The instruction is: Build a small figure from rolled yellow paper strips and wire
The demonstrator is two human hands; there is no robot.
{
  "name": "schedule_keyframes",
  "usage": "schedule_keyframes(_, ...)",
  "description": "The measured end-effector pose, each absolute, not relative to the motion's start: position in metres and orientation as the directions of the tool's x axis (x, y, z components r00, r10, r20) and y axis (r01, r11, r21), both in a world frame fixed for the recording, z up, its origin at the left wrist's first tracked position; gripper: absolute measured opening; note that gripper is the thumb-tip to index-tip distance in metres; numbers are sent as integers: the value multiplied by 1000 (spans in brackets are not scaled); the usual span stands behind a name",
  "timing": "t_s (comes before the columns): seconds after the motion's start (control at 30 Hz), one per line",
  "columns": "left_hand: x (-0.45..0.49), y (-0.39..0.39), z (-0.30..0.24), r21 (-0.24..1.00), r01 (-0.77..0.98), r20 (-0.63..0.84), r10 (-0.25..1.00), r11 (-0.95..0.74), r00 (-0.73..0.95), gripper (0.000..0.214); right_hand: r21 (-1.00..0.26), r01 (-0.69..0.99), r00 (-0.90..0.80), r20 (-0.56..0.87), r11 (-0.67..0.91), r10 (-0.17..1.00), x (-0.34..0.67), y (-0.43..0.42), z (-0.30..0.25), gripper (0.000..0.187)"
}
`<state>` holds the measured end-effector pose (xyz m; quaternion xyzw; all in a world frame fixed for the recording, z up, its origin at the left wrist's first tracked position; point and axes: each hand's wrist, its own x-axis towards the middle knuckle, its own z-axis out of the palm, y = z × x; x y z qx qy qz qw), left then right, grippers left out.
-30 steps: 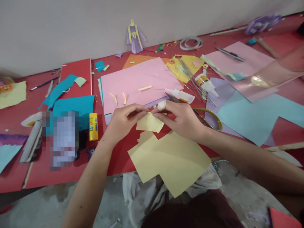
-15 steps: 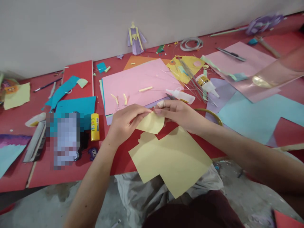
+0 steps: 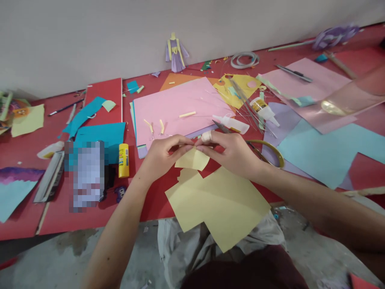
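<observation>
Between my two hands is a small piece of yellow paper (image 3: pixel 192 160), pinched along its upper edge. My left hand (image 3: pixel 165 154) is closed on it with thumb and forefinger. My right hand (image 3: pixel 231 150), a white wrap around one finger, pinches the same edge, and the fingertips of both hands meet there. Below them a larger yellow sheet (image 3: pixel 222 200) with cut-out corners lies over the table's front edge. Scissors with yellow handles (image 3: pixel 275 154) lie partly hidden behind my right hand.
Pink sheets (image 3: pixel 177 100) with small rolled yellow pieces lie beyond my hands. Glue bottles (image 3: pixel 261 108) and thin wires are to the right. A yellow glue stick (image 3: pixel 123 160) stands left, near a blurred-out object (image 3: pixel 88 172). A paper doll (image 3: pixel 176 54) leans on the wall.
My right hand has turned, its thumb and forefinger now meeting my left fingertips at the paper's top edge. The small paper hangs flatter. The whole view has shifted slightly.
</observation>
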<state>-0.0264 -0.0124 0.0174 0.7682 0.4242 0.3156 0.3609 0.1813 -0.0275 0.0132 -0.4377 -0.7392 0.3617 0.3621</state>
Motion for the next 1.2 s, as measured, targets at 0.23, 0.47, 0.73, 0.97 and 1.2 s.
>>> schedule_keyframes(0.23, -24, -11, 16, 948, 253, 83, 915, -195, 394, 19, -961, 169, -293, 163, 219, 942, 181, -25, 14, 17)
schedule_keyframes(0.47, -25, -10, 11, 962, 227, 83, 952, -154, 295, 21, -987, 83, -240, 115, 138, 964, 181, -22, 13, 23)
schedule_keyframes(0.73, -22, -12, 13, 892, 343, 175, 924, -295, 340, 18, -973, 110, -253, 168, 201, 953, 183, -19, 3, 17)
schedule_keyframes(0.97, -26, -15, 14, 683, 469, 380, 821, -559, 426, 15, -998, -54, -324, 9, -10, 946, 184, -17, 10, 23)
schedule_keyframes(1.2, -29, -12, 12, 530, 461, 503, 702, -712, 504, 16, -1000, 13, -294, -1, 3, 956, 183, -16, 9, 18)
